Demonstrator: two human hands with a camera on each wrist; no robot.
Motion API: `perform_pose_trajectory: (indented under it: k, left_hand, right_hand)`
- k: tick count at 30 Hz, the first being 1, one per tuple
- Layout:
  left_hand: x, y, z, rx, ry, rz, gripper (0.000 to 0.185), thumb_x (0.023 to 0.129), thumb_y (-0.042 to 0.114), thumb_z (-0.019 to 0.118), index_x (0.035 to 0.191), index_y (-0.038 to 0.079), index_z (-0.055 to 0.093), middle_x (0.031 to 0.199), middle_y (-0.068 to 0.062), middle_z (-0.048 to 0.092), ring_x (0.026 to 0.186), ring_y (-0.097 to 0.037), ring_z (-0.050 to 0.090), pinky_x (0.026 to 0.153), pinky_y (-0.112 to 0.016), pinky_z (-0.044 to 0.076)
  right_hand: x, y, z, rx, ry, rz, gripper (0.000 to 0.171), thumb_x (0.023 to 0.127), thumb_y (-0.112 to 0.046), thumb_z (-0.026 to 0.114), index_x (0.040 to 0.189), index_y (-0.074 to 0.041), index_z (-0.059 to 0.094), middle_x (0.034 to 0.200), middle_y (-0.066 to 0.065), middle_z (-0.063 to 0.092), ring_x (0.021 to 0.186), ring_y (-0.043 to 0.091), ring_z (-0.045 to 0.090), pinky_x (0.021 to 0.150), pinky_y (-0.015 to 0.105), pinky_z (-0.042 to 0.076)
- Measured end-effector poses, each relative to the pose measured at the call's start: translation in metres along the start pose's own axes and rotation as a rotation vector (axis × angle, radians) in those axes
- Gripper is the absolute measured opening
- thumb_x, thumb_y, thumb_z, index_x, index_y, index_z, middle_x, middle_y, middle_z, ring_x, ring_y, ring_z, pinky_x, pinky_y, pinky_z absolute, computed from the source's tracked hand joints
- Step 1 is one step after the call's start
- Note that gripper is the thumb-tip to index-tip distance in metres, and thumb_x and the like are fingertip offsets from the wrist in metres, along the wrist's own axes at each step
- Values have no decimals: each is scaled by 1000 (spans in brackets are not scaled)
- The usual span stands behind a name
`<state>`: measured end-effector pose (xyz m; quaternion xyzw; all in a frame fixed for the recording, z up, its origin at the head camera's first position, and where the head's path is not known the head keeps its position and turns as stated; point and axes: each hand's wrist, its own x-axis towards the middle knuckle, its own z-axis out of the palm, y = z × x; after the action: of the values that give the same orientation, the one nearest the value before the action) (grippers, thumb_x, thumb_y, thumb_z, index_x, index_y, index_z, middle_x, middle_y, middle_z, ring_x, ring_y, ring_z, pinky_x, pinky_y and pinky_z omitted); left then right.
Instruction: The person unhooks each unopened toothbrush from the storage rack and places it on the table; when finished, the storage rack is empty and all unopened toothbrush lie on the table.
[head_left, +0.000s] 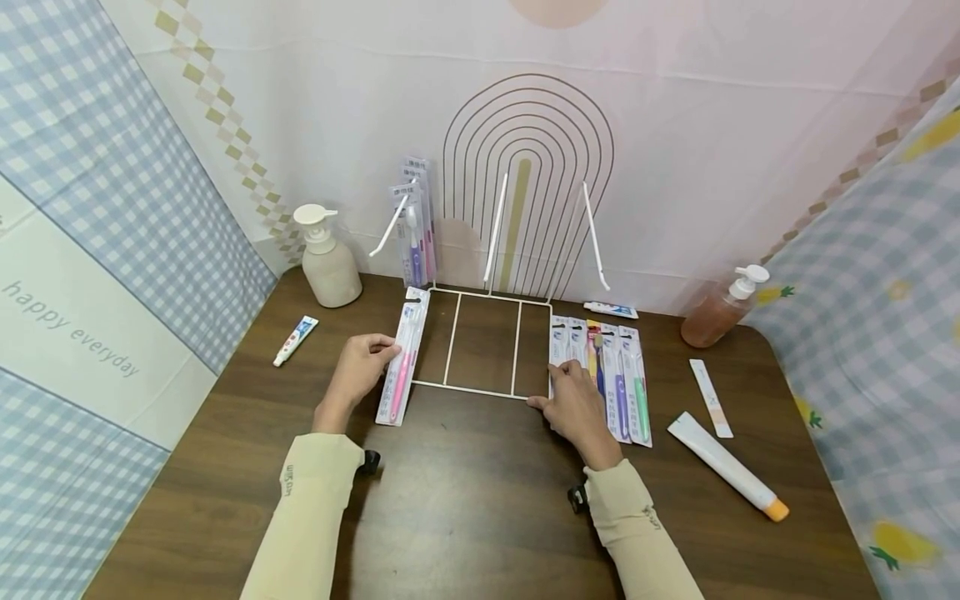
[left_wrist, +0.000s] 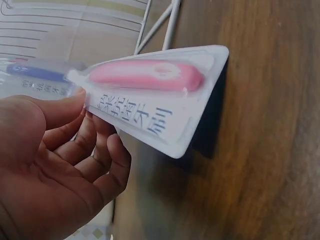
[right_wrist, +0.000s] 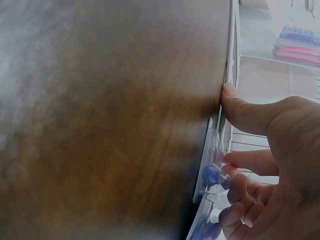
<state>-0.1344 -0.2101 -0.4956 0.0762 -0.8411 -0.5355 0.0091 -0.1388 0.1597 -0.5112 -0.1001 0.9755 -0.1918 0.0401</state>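
My left hand pinches the edge of a packaged pink toothbrush between thumb and fingers, beside the left side of a white wire display rack. The left wrist view shows the thumb on the package, whose lower end is lifted off the table. My right hand is at the rack's front right corner. Its thumb touches the wire, and its other fingers are loosely bent over a row of packaged toothbrushes. More packaged toothbrushes hang from the rack's left hook; the middle and right hooks hold none.
A cream pump bottle and a small toothpaste tube are at the left. Another small tube lies behind the right-hand row. Farther right are an amber pump bottle, a slim white packet and a large white tube.
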Motion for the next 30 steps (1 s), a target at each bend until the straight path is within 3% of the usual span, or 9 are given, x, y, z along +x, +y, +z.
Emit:
perform_pose_trajectory:
  k: [3,6,8,14,18,23,30]
  left_hand:
    - [2,-4,-2,48,-17,-10,28,113,9,68,125,-15,78,117,-30,81,96,-24,70,80,-24,52]
    - [6,-9,-4,105,-33,-17,30,114,11,67,126,-14,78,125,-33,79,109,-35,72,90,-34,56]
    - [12,-16,-5,137,-31,-23,30,113,12,67,124,-12,80,123,-30,81,108,-34,72,92,-37,57]
    - [46,-62,-7,165,-5,-41,26,109,18,74,112,-4,85,99,-13,84,81,-14,66,71,-29,54]
    - [61,-85,-4,204,27,-85,27,109,25,76,113,0,86,98,-11,85,79,-14,70,68,-28,55]
    - [66,-90,-1,277,89,-111,27,108,29,78,104,4,87,95,-11,83,81,-21,72,70,-31,56]
    - [63,-82,2,318,109,-127,26,108,31,80,100,8,88,99,-11,84,85,-25,73,75,-35,57]
  right_hand:
    - [0,1,0,-3,2,-1,80,99,-40,92,157,8,63,147,30,63,124,47,65,103,62,59]
    - [-1,1,-1,-6,6,-1,80,99,-40,92,157,7,64,147,29,63,125,47,65,102,62,59]
    - [-1,1,-1,-6,8,1,80,99,-41,92,157,7,64,147,29,63,125,47,65,102,62,59]
    - [-1,2,0,-6,18,-2,81,98,-41,92,156,7,64,146,29,64,124,46,65,104,61,59]
    - [-1,1,0,-8,25,-2,81,98,-41,92,156,7,64,145,29,64,124,46,66,103,61,59]
    - [-1,0,-1,-4,20,-4,81,99,-40,92,157,7,63,146,28,64,124,46,65,103,60,59]
    - [-1,-1,-1,-11,7,-1,81,99,-40,91,158,8,62,146,28,64,123,44,65,102,58,59]
